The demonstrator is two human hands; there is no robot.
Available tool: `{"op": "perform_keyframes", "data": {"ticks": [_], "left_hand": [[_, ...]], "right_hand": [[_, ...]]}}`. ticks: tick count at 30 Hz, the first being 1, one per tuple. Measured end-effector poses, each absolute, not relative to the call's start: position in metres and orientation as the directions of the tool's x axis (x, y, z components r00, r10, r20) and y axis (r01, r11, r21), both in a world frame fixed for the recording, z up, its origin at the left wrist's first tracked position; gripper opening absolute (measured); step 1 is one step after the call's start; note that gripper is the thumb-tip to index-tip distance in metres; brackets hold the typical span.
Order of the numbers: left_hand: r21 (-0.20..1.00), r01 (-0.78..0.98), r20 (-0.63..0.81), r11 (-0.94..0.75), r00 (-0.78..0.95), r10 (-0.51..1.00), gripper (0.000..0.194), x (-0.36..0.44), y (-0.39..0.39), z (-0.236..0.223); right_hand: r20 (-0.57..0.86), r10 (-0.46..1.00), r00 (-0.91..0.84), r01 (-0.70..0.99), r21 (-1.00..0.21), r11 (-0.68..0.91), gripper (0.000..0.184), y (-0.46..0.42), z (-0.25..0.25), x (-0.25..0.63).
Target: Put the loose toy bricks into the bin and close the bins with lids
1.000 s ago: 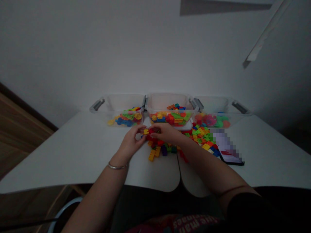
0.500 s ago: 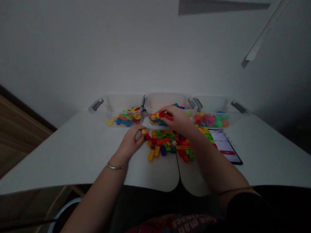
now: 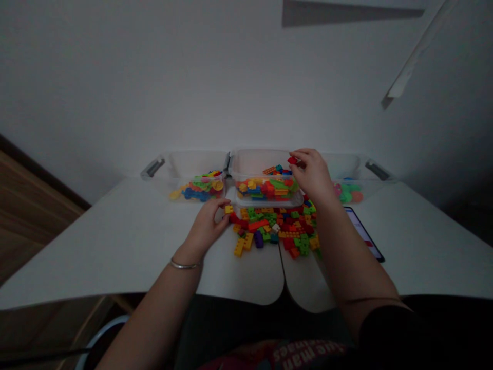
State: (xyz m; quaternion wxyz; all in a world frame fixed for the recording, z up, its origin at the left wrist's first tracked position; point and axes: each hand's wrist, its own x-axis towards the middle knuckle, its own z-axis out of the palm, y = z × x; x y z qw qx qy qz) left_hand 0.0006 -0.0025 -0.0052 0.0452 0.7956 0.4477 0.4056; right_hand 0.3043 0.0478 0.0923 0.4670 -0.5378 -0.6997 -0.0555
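My right hand (image 3: 314,174) is raised over the right rim of the middle clear bin (image 3: 246,163), pinching a small red brick (image 3: 292,160) between thumb and fingers. My left hand (image 3: 208,223) rests on the white table at the left edge of a pile of loose coloured bricks (image 3: 275,228). Its fingers are curled around a small yellow brick (image 3: 229,209). The middle bin holds several mixed coloured bricks.
A left clear bin (image 3: 185,167) holds coloured round pieces. A right clear bin (image 3: 346,169) holds pink and green pieces. A dark phone (image 3: 365,236) lies right of my right forearm. The table (image 3: 115,241) has a seam and curved front cutouts. A wall stands behind.
My right hand has moved from the pile up over the middle bin and then to its right rim, carrying a red brick. My left hand has stayed at the pile's left edge.
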Motion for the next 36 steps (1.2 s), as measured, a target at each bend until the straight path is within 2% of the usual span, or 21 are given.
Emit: {"op": "perform_keyframes", "data": {"ticks": [9,14,18,21,24,30,36], "left_hand": [[0.416,0.653,0.634,-0.633,0.291,0.717,0.032,0.002,-0.001,-0.008],[0.403,0.670,0.620,-0.623,0.300,0.725,0.033,0.002,-0.002,-0.007],[0.358,0.662,0.645,-0.658,0.335,0.687,0.032,0.000,0.000,-0.007],[0.324,0.652,0.664,-0.686,0.359,0.655,0.025,-0.001,0.000,-0.005],[0.315,0.658,0.667,-0.684,0.359,0.653,0.021,-0.001,-0.001,-0.003],[0.335,0.654,0.676,-0.678,0.335,0.657,0.019,0.002,-0.002,-0.001],[0.359,0.653,0.691,-0.667,0.295,0.660,0.022,0.006,-0.003,0.000]], "right_hand": [[0.607,0.794,-0.021,0.880,-0.365,0.303,0.036,0.054,0.081,0.300],[0.587,0.809,-0.034,0.885,-0.359,0.297,0.038,0.051,0.083,0.297],[0.668,0.744,-0.015,0.840,-0.395,0.373,0.034,0.046,0.088,0.297],[0.780,0.625,-0.019,0.792,-0.369,0.485,0.028,0.038,0.096,0.293],[0.819,0.572,-0.053,0.706,-0.374,0.601,0.025,0.026,0.101,0.281],[0.736,0.632,-0.243,0.492,-0.468,0.734,0.025,0.011,0.097,0.247],[0.578,0.741,-0.343,0.465,-0.580,0.668,0.025,0.010,0.073,0.225]]}}
